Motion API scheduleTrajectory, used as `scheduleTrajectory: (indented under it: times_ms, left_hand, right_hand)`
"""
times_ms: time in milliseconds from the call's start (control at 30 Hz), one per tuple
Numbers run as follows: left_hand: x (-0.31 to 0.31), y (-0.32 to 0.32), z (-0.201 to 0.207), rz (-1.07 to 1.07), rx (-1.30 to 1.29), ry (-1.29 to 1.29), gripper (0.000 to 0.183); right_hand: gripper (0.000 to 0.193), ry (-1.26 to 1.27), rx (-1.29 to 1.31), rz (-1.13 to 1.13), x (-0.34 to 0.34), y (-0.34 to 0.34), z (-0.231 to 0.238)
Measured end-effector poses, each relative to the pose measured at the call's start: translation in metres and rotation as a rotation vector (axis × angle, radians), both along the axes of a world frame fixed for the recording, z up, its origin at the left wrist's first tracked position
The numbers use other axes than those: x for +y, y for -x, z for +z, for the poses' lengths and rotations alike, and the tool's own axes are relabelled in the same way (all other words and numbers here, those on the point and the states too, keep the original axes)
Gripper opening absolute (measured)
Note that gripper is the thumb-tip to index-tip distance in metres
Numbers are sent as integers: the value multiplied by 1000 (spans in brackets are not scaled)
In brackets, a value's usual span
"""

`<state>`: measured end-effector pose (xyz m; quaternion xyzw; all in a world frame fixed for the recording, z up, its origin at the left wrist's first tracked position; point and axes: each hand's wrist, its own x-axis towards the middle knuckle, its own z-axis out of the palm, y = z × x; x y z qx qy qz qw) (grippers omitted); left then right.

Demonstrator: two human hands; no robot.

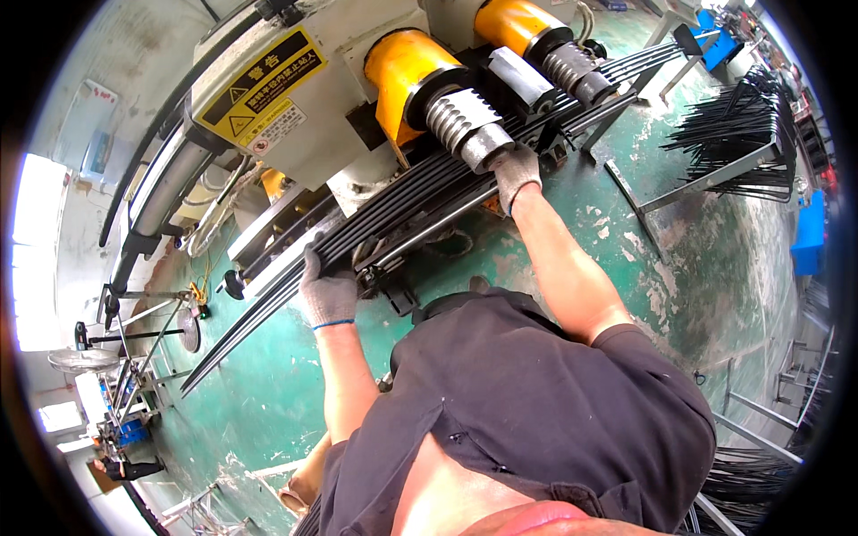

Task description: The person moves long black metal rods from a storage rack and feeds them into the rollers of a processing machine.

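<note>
A bundle of long black metal rods [393, 204] runs slantwise across a machine, from the lower left to the upper right. My left hand [328, 293], in a pale knit glove with a dark fingertip, closes around the rods left of the machine's middle. Further right, my gloved right hand [517, 175] is closed at the same rods, just below a ribbed metal roller [465, 125]; its fingertips are partly hidden. A yellow housing [407, 76] carries that roller. The second ribbed roller [576, 71] sits over the rods to the upper right.
Warning labels mark the grey machine body [268, 98]. A shiny bar [438, 223] lies along the rods' near side. At right, a metal rack [706, 179] bears many black rods [737, 134]. A floor fan [188, 330] stands at left on the worn green floor [250, 402].
</note>
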<state>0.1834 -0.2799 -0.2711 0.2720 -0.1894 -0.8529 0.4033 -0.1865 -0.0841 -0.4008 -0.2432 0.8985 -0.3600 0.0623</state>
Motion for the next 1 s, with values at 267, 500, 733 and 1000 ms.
scheduleTrajectory:
  times_ms: [267, 500, 733, 1000]
  left_hand:
    - [-76, -112, -26, 401, 72, -61, 37]
    - [-46, -63, -30, 382, -103, -42, 37]
    - [5, 10, -27, 151, -149, 14, 34]
    - [9, -14, -21, 106, 102, -181, 50]
  right_hand:
    - [46, 836, -683, -312, 29, -74, 114]
    - [53, 777, -945, -458, 50, -90, 115]
    - [45, 694, -904, -418, 42, -88, 104]
    - [28, 544, -931, -257, 67, -80, 27]
